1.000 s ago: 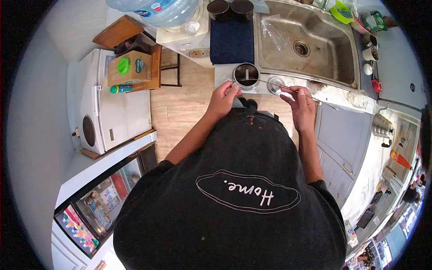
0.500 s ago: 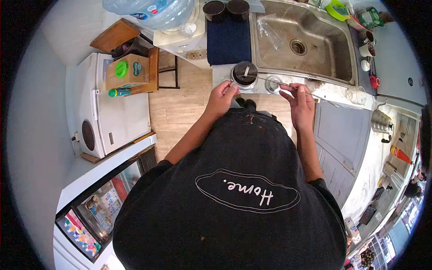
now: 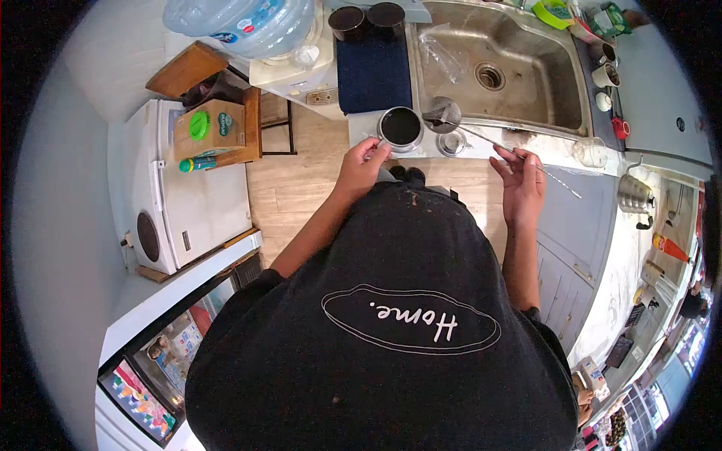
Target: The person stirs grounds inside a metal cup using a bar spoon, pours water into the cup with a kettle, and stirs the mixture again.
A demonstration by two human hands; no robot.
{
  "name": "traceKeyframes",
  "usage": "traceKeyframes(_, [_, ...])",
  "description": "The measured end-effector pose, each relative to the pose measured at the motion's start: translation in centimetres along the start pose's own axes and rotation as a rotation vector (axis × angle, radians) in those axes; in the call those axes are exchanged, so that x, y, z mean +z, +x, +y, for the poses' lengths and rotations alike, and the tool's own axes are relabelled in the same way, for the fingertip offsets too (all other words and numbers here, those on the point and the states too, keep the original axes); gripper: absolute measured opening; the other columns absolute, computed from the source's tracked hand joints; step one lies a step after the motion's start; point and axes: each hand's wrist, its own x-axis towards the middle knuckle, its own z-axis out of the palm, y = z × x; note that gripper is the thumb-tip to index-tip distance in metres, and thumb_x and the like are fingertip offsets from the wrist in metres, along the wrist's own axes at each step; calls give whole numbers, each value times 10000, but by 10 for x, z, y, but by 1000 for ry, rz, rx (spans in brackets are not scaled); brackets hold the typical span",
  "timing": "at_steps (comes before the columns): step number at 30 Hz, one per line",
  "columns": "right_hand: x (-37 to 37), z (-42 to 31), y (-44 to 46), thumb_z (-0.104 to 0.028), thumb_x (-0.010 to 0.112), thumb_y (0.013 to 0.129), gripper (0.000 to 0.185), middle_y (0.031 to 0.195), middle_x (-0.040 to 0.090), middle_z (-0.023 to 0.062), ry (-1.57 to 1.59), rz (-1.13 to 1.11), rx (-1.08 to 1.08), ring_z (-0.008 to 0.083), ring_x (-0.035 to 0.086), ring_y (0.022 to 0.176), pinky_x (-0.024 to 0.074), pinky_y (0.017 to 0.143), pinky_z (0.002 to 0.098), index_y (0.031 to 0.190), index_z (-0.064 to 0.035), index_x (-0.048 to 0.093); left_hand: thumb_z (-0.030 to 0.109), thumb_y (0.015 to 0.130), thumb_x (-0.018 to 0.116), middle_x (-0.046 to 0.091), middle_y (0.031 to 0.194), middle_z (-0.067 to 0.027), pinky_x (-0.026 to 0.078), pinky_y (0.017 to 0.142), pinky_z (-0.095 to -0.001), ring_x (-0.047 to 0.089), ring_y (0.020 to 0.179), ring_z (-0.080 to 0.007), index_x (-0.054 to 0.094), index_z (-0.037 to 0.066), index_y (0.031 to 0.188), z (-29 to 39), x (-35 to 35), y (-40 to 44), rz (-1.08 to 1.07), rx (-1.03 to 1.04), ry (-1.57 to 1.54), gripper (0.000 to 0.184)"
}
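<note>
While the left hand (image 3: 363, 167) grips the metal cup (image 3: 401, 126) by its handle, dark liquid inside, the right hand (image 3: 520, 179) pinches a twisted metal rod (image 3: 553, 178). Rod's far end overlaps a metal disc (image 3: 445, 110) between the hands, beside the cup; joined or not, can't tell. Likely step: handling the disc outside the cup; shifting it calls for a steady rod. Tight room: small round container (image 3: 452, 143) between the hands, sink (image 3: 534, 86) beyond the right, counter (image 3: 362, 129) edge near both.

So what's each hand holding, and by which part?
Left hand: the cup, at its near-left side, apparently by the handle, though fingers obscure it. Right hand: the long thin tool, partway along its shaft.
</note>
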Motion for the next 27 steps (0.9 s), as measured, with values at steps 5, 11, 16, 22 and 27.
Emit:
traceKeyframes(5, [-27, 13, -7, -289, 416, 1104, 312, 1127, 702, 204, -31, 119, 21, 354, 633, 1197, 521, 989, 520, 1155, -25, 574, 236, 1014, 623, 721, 921, -89, 507, 815, -276, 675, 881, -135, 656, -34, 1035, 6, 2, -3, 10, -26, -10, 272])
traceKeyframes(11, [-54, 45, -9, -299, 435, 1100, 300, 1127, 705, 195, -40, 196, 93, 321, 652, 1162, 535, 969, 483, 1142, -36, 572, 234, 1020, 614, 720, 949, -89, 505, 845, -271, 666, 896, -125, 656, -33, 1049, 22, 2, -7, -9, -69, 12, 271])
traceKeyframes(16, [-62, 63, -6, -295, 429, 1101, 312, 1106, 708, 197, -61, 254, 140, 303, 665, 1138, 552, 935, 456, 1148, -22, 574, 234, 1020, 614, 718, 956, -82, 500, 849, -268, 659, 905, -121, 661, -23, 1046, 16, 2, -7, 18, -75, 17, 263])
traceKeyframes(22, [-58, 70, -2, -289, 393, 1105, 352, 1076, 711, 210, -129, 329, 183, 297, 686, 1095, 569, 918, 436, 1137, 16, 566, 221, 1021, 608, 710, 938, -68, 498, 844, -271, 652, 888, -119, 659, -19, 1025, 22, 2, -9, 20, -80, 71, 246])
traceKeyframes(27, [-59, 75, -3, -295, 404, 1102, 351, 1074, 713, 208, -120, 352, 190, 291, 691, 1083, 564, 916, 422, 1138, 16, 562, 218, 1024, 604, 706, 932, -63, 497, 844, -274, 649, 888, -120, 659, -17, 1020, 21, 2, -10, 26, -64, 70, 241])
